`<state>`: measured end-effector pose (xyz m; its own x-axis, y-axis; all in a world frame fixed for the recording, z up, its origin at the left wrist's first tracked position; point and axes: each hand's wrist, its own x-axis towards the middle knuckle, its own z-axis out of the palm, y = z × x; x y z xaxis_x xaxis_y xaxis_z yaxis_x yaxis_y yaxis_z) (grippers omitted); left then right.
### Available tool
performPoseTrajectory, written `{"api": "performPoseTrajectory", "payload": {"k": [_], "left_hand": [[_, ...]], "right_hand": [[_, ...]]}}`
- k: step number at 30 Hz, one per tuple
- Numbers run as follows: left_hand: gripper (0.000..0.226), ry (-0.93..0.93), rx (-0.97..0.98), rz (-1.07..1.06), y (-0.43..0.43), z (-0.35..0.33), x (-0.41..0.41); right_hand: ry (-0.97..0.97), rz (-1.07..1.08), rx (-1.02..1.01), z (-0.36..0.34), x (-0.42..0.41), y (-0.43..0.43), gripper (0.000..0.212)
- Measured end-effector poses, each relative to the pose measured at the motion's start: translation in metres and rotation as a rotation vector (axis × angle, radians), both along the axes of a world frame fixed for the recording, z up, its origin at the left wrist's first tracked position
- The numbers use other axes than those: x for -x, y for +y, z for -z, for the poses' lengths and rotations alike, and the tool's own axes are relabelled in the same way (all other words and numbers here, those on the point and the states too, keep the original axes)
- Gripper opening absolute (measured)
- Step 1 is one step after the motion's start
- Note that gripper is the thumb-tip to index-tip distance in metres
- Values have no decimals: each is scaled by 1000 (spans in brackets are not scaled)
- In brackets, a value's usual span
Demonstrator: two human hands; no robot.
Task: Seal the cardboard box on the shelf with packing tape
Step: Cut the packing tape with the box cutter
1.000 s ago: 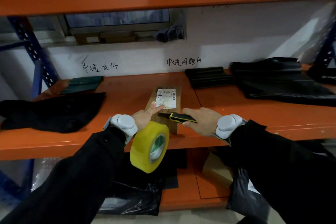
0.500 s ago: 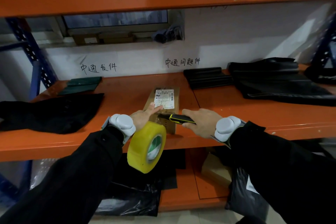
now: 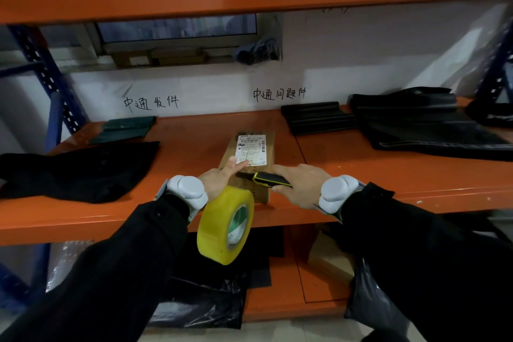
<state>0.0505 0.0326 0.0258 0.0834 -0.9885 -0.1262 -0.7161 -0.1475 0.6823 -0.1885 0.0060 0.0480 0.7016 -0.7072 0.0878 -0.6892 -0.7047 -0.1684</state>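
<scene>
Cardboard box point(image 3: 269, 153) lies on the orange shelf point(image 3: 180, 147) near its front edge, about midway along, with a white label point(image 3: 250, 150) on top. The left hand point(image 3: 219, 179) rests on the box's near end, its thumb point(image 3: 236, 164) stretched onto the label, and holds the yellow tape roll point(image 3: 216, 228), which hangs in front of the shelf edge; its fingers are hidden behind the roll. The right hand point(image 3: 299, 183) has its fingers clenched around a black-and-yellow knife point(image 3: 270, 179), whose tip points left over the box.
</scene>
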Motion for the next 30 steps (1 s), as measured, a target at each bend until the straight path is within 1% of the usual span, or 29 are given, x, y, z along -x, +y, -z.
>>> {"api": "performPoseTrajectory", "payload": {"k": [2,5,9,12,15,16,18,19,23,25,28,30], "left_hand": [[58,1,-2,6,0,-1,1],[57,0,-9,11,1,-3,1],[64,-18,-12,0,-2,0,-2],[59,-11,0,19,-2,-1,-1],[58,-14,-9,13,0,-3,0],[58,-17,-9,9,0,-3,0],[57,-32,-6,12,-2,-1,-2],[56,-35,-4,14,-3,0,-3],[61,-46,-14,3,-4,0,-3],[62,-47,-24,-9,-4,-1,-3],[58,-42,-28,-11,-6,1,-4],[59,-44,-31,-18,-5,1,-4]], "right_hand": [[17,13,-17,0,6,0,11],[49,21,-5,-3,10,1,10],[40,16,17,-5,0,3,19],[52,29,-4,-4,8,3,11],[59,31,-21,-6,7,4,9],[57,27,-19,-7,3,4,11],[47,20,-13,-9,-2,4,22],[45,18,-9,-9,-1,4,23],[56,27,0,-5,14,3,14],[45,23,5,-4,7,3,16],[23,14,20,1,-2,3,26],[20,22,16,0,5,3,19]]}}
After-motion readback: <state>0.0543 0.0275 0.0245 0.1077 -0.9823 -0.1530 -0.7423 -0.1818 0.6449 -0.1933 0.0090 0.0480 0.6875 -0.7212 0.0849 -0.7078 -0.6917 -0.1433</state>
